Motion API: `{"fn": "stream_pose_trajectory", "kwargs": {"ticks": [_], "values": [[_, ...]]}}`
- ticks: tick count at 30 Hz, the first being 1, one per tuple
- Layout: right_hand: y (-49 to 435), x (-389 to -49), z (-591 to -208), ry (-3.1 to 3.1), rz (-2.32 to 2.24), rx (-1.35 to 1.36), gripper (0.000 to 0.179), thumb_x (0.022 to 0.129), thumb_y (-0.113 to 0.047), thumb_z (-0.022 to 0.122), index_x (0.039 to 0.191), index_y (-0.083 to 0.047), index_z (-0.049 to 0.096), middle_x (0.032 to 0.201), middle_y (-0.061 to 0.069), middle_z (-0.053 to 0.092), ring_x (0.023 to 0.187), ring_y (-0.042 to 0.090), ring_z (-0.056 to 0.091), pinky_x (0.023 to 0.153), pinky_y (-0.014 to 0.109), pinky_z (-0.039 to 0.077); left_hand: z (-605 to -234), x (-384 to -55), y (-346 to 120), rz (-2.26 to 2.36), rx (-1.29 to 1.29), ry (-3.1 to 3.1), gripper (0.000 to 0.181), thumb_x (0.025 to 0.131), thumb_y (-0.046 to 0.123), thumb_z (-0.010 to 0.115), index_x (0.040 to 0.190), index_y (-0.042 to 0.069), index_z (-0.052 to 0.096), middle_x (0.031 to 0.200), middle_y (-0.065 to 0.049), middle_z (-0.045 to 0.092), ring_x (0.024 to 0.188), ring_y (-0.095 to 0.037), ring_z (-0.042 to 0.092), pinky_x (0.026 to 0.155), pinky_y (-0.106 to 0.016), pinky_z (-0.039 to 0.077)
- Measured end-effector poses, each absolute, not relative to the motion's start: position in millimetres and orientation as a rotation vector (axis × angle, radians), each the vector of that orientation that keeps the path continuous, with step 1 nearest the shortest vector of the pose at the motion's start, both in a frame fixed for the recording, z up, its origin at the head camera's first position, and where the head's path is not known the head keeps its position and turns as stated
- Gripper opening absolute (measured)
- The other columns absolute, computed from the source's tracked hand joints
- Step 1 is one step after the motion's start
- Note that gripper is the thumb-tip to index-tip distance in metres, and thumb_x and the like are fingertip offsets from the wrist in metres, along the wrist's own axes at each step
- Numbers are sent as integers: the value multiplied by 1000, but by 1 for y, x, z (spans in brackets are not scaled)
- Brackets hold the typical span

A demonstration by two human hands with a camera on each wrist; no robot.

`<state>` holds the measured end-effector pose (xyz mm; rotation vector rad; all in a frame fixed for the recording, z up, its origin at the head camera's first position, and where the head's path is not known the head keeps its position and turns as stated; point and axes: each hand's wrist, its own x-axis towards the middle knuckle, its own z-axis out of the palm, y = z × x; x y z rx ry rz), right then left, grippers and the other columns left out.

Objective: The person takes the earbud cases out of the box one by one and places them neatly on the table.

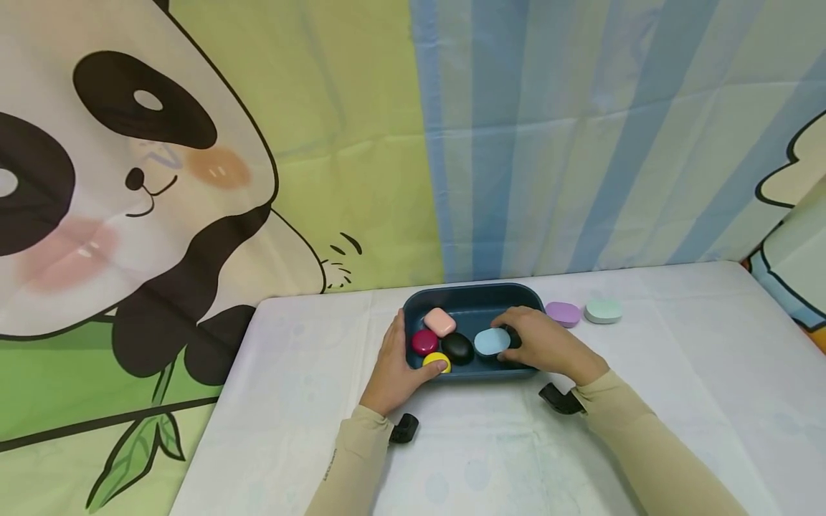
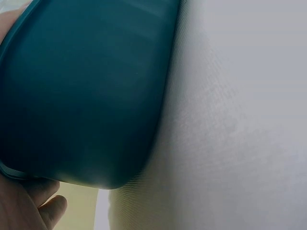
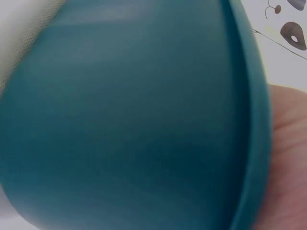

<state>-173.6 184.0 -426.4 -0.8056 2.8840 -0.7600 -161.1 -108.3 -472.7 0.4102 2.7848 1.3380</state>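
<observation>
The light-blue piece (image 1: 492, 342) sits within the dark blue tray (image 1: 470, 317), at about 4 o'clock from its middle, with 12 o'clock pointing away from the person. The right hand (image 1: 548, 345) pinches it by its 3 o'clock side, thumb nearer 6 and fingers nearer 12. A dark shape (image 1: 514, 337) shows in that grip too, too covered to name. The left hand (image 1: 392, 367) grips the tray's 8 o'clock corner, fingers along the outer wall, thumb over the near rim and overlapping the yellow piece (image 1: 437, 357).

The step in hand appears to be placing or shifting the light-blue piece; whether it bears on the tray floor cannot be told. To do it well, hold it level and pinch lightly, since its rounded edge could slip. The black piece (image 1: 457, 348) is just beside it at 8 o'clock, so any sideways move is safer towards 12, where bare floor shows. Brace the tray with the left palm and lift that thumb clear of the yellow piece. When letting go, part thumb and fingers evenly.

On the bench (image 1: 490, 444), the purple piece (image 1: 563, 314) lies just outside the tray's 3 o'clock end.
</observation>
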Motion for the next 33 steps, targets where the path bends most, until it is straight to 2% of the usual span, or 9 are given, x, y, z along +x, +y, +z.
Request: {"fn": "stream_pose_trajectory", "kwargs": {"ticks": [17, 26, 33], "values": [[198, -159, -429, 3017, -999, -828, 44, 79, -17, 88, 116, -4, 69, 112, 7, 66, 103, 27, 61, 89, 47, 52, -475, -162, -111, 1335, 391, 2779, 119, 80, 60, 77, 163, 11, 6, 168, -6, 14, 151, -27, 18, 119, -55, 25], [213, -153, -422, 3086, -983, -779, 51, 78, -19, 88, 122, -3, 67, 116, 12, 66, 103, 29, 62, 85, 47, 53, -476, -162, -111, 1334, 403, 2778, 119, 80, 59, 77, 163, 11, 6, 168, -4, 13, 152, -24, 16, 120, -51, 22], [230, -148, -421, 3093, -1024, -747, 50, 78, -10, 87, 122, -1, 65, 115, 13, 64, 94, 27, 63, 79, 47, 57, -477, -162, -110, 1334, 398, 2781, 119, 80, 58, 77, 163, 10, 6, 168, -5, 13, 152, -24, 16, 121, -51, 22]]}}
